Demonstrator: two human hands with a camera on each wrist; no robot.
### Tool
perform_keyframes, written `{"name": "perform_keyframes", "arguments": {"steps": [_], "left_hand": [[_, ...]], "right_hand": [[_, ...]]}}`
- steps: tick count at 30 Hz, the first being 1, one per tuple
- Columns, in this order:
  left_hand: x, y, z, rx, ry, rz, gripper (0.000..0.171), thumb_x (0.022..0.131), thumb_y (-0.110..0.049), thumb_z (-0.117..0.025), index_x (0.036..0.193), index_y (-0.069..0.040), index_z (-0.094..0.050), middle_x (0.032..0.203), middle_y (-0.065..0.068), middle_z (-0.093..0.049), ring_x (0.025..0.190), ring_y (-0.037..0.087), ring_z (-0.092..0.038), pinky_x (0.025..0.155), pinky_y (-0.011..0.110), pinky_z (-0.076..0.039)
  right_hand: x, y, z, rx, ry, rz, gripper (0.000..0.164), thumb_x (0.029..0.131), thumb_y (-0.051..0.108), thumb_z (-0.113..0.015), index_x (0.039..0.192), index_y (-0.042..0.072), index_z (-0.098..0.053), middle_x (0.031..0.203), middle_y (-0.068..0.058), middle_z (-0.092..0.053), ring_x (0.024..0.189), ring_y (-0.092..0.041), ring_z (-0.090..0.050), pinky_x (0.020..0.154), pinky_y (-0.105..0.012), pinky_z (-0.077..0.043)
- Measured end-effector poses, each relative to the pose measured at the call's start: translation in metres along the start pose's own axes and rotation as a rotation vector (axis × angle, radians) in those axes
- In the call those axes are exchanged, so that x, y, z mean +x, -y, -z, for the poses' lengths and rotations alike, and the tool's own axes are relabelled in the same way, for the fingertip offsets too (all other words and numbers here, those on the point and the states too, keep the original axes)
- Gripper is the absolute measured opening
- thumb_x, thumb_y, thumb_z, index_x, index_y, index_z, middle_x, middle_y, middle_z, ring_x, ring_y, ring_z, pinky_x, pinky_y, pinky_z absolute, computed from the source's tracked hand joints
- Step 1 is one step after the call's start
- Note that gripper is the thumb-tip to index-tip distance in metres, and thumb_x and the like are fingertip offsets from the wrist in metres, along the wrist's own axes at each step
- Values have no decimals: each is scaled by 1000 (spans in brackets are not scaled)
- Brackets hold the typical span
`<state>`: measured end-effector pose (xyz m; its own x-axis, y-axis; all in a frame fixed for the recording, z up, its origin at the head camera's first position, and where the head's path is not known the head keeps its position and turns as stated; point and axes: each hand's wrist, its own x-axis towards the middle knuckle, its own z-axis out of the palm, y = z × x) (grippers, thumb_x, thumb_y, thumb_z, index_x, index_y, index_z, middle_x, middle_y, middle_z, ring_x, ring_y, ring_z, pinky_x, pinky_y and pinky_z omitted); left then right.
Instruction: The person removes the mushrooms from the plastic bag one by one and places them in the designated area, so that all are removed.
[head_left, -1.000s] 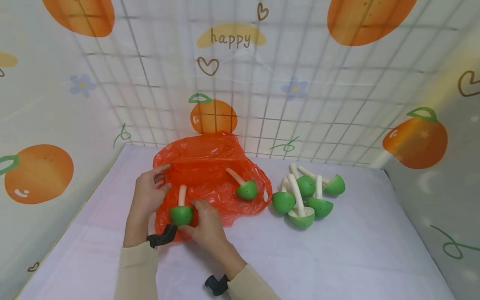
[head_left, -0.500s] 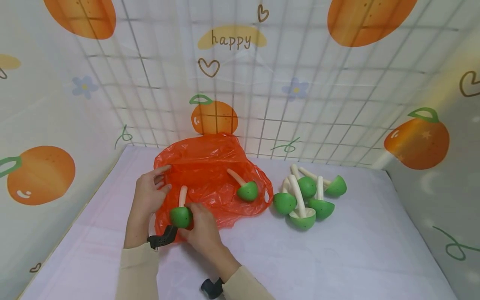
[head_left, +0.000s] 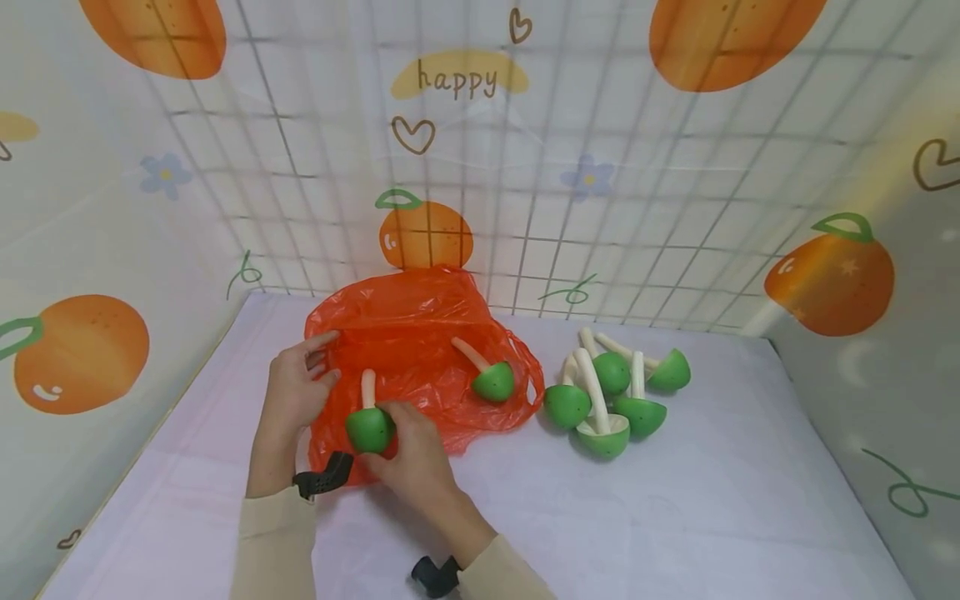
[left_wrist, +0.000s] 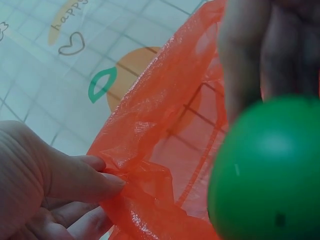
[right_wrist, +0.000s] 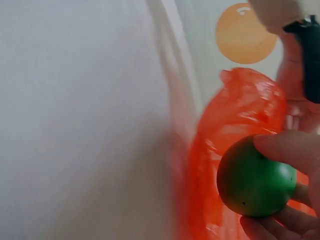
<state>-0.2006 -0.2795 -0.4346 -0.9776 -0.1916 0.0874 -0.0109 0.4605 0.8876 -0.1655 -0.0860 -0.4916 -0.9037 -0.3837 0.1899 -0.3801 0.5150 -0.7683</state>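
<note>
In the head view, a red plastic bag (head_left: 405, 304) lies spread against the back wall. My left hand (head_left: 296, 390) pinches its left edge; the left wrist view shows the thumb and fingers on the red film (left_wrist: 145, 200). My right hand (head_left: 420, 467) grips a toy mushroom (head_left: 370, 430) by its green, dotted cap, with the pale stem pointing up, over the bag's near left part. In the right wrist view the thumb and fingers wrap round the cap (right_wrist: 255, 177). Another green mushroom (head_left: 492, 383) is at the bag's right side, its stem leaning up and left.
A heap of several green-capped mushrooms (head_left: 604, 440) with white stems is on the white table (head_left: 675, 517), right of the bag. Pale cloth walls (head_left: 525, 192) printed with oranges stand at the back and both sides. Each wrist carries a dark camera (head_left: 326, 475).
My right hand and the mushroom in it shift slightly left, then slightly right, and the cap turns a little. The left hand stays at the bag's edge.
</note>
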Motion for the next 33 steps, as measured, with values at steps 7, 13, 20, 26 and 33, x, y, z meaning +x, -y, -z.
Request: {"name": "perform_keyframes", "arguments": {"steps": [7,13,20,26,33], "left_hand": [[-1,-2,0,3,0,25,54,97,10,-62,150,-3,-57,152,23,-54,138,40,-54,112,48,-47],[-2,-5,1,5,19,32,56,98,9,-61,152,-4,-55,154,22,-51,140,40,-52,113,49,-46],[-3,-5,0,9,23,45,57,98,8,-61,153,-6,-54,156,22,-50,141,41,-51,112,50,-47],[-3,-3,0,10,28,52,57,99,8,-61,154,-7,-54,156,22,-49,141,41,-51,112,50,-47],[-2,-3,0,18,23,54,57,99,7,-61,154,-7,-54,156,22,-50,140,41,-52,112,50,-47]], "right_hand": [[-7,5,30,-20,-35,27,64,83,16,-90,140,7,-63,131,-4,-67,119,-22,-64,103,-42,-56],[-15,10,59,-31,-79,33,64,82,16,-90,139,8,-64,130,-3,-68,118,-22,-64,102,-43,-57],[-22,15,89,-25,-152,85,61,79,13,-91,135,8,-66,127,-2,-70,116,-20,-66,98,-40,-59],[-31,18,116,-19,-238,131,62,77,9,-91,134,7,-67,140,2,-66,114,-19,-67,92,-41,-61],[-41,11,146,-46,-348,137,68,76,5,-92,138,4,-64,124,-8,-70,112,-25,-68,96,-47,-60]]}}
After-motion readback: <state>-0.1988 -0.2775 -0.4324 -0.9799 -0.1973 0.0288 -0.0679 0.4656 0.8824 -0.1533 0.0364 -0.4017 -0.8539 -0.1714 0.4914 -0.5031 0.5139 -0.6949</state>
